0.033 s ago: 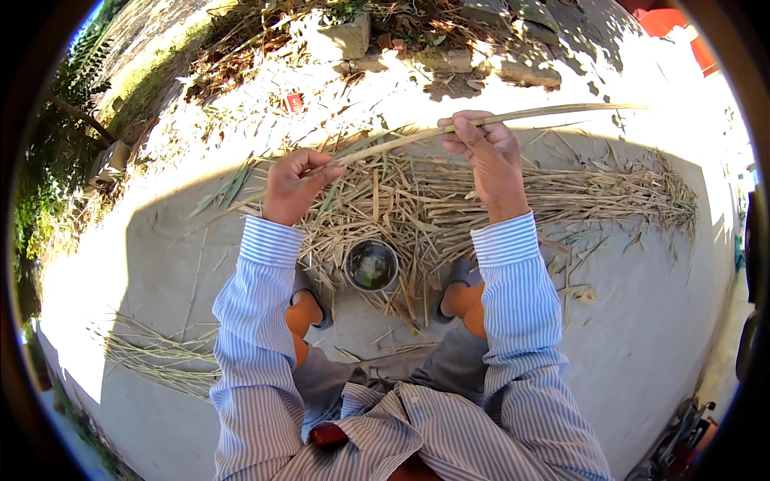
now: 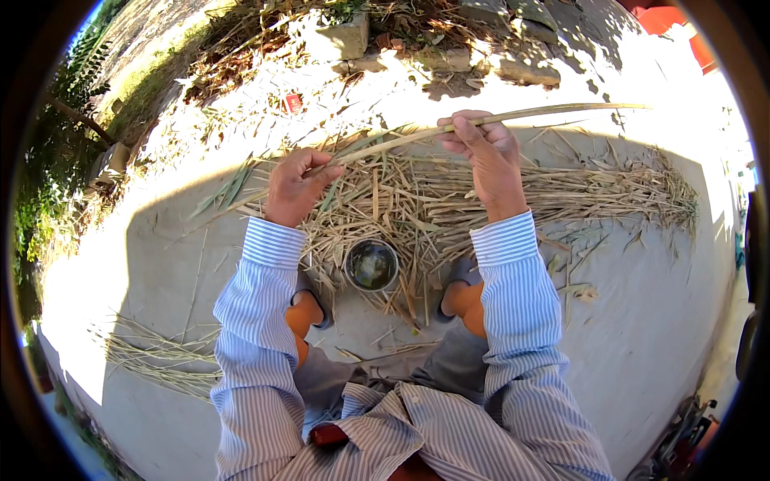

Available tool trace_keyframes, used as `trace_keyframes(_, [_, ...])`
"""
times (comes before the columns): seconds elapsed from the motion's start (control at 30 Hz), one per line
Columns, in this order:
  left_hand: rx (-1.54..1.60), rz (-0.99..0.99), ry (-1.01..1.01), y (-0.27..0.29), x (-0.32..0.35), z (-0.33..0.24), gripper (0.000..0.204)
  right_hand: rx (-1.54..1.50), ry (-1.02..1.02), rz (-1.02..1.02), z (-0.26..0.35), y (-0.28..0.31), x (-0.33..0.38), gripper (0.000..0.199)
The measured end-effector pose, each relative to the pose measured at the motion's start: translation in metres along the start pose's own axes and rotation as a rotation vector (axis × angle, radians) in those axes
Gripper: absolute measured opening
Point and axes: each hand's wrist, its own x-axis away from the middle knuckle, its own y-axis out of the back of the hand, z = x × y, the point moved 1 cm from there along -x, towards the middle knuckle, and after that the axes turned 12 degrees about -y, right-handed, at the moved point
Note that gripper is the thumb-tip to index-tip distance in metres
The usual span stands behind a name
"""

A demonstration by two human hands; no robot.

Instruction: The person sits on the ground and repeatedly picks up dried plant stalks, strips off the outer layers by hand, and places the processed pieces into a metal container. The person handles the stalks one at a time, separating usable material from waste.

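Note:
A long, thin, pale dry stalk [image 2: 393, 143] slants across in front of me, higher at its right end and bowed slightly. My left hand [image 2: 297, 188] is closed around its left part, with the tip trailing off behind the hand. Further along, my right hand [image 2: 491, 164] pinches it between thumb and fingers, and the thinner end sticks out to the right. Below both hands lies a heap of dry stalks and leaf strips [image 2: 553, 192]. Between my feet stands a round dark bowl [image 2: 371, 265], its contents shiny and hard to make out.
Thin stalks [image 2: 160, 357] lie in a bundle on the concrete floor [image 2: 642, 321] at left. A small red packet [image 2: 293, 103] rests on sunlit litter ahead. Concrete blocks [image 2: 341, 38] and dry leaves border the far side. Something red [image 2: 662, 22] shows at the far right.

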Motion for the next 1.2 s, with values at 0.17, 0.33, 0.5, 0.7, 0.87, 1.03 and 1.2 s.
trace_keyframes(0.17, [0.042, -0.064, 0.05, -0.022, -0.005, -0.041, 0.018, -0.043, -0.018, 0.006, -0.011, -0.012, 0.0, 0.028])
trace_keyframes(0.33, [0.381, -0.445, 0.188, 0.025, -0.019, -0.021, 0.013, -0.035, -0.055, -0.053, -0.015, 0.002, -0.007, 0.031])
trace_keyframes(0.5, [-0.29, -0.051, -0.228, 0.0, -0.015, -0.029, 0.03, 0.019, -0.092, 0.012, -0.022, -0.019, -0.001, 0.032])
trace_keyframes(0.7, [0.115, -0.022, 0.011, -0.024, -0.012, -0.02, 0.02, -0.069, -0.025, -0.022, -0.025, -0.035, -0.004, 0.026])
trace_keyframes(0.87, [0.333, -0.46, 0.137, 0.046, -0.02, 0.002, 0.022, -0.121, 0.034, -0.165, -0.003, 0.023, -0.014, 0.027])
trace_keyframes(1.03, [-0.72, -0.191, -0.344, 0.021, -0.025, -0.022, 0.035, -0.076, -0.058, -0.152, -0.021, -0.018, -0.009, 0.037])
trace_keyframes(1.2, [-0.296, 0.088, -0.142, 0.068, -0.018, -0.012, 0.034, -0.037, -0.044, -0.236, -0.01, -0.003, -0.011, 0.04])
